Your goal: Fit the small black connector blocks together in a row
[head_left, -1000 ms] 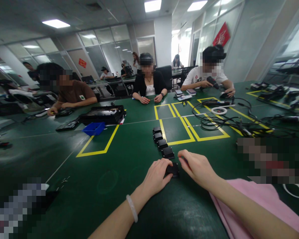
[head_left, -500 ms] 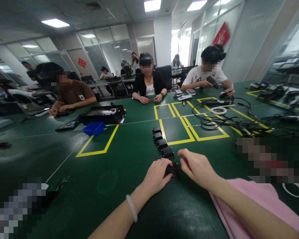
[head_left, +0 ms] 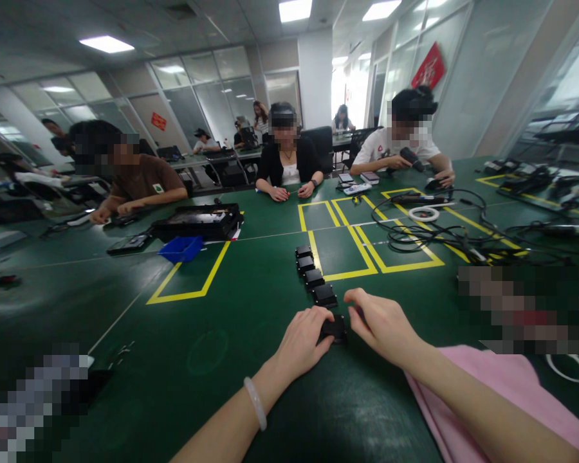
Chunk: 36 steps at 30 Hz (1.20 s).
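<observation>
A small flat black block (head_left: 334,328) lies on the green table, gripped at its left side between the thumb and fingers of my left hand (head_left: 303,337). Just right of the block is my right hand (head_left: 383,325), its fingers curved and its thumb apart from them, with nothing seen in it. Part of the block is hidden under my left fingers. Beyond it, several similar black blocks (head_left: 313,278) stand in a slanting row leading away from me. The closest of these (head_left: 325,295) sits a short gap ahead of my fingertips.
Pink cloth (head_left: 492,399) lies beneath my right forearm. Black cables (head_left: 415,238) and a white ring-shaped roll (head_left: 423,214) are at the right. Farther left are a blue bin (head_left: 181,249) and a black case (head_left: 200,222). Yellow tape (head_left: 352,275) marks the table; co-workers sit across it.
Both my hands and the black blocks keep their places. At the far left, a co-worker's hands have shifted slightly.
</observation>
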Tool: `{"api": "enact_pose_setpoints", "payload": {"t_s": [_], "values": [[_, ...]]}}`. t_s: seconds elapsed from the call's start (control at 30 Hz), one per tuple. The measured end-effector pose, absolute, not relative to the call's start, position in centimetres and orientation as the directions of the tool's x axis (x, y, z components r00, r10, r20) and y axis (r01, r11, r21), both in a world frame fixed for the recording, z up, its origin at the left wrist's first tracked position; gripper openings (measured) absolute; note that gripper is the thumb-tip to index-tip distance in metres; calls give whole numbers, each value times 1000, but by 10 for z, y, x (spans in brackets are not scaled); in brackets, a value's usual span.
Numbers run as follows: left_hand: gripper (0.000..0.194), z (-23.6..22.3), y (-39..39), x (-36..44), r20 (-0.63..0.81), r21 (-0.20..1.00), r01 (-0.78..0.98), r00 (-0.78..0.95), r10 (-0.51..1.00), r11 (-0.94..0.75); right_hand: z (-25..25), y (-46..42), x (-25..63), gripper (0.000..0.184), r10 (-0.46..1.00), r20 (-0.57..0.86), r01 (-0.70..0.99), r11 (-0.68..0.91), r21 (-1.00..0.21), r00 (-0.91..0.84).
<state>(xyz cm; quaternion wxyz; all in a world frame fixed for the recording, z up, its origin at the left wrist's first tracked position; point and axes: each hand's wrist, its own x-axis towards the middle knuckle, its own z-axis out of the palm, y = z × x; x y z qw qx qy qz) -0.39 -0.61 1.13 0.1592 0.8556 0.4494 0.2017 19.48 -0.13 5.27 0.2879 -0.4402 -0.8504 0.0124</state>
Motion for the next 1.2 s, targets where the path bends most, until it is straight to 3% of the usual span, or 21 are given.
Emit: {"api": "enact_pose_setpoints", "payload": {"t_s": [0.5, 1.2], "values": [[29, 13, -7, -3, 206, 461, 698, 517, 831, -549, 53, -1, 196, 13, 752, 464, 714, 632, -301, -469], [31, 11, -6, -3, 207, 444, 709, 513, 833, -548, 46, 3, 196, 9, 731, 510, 749, 622, -226, -454]]}}
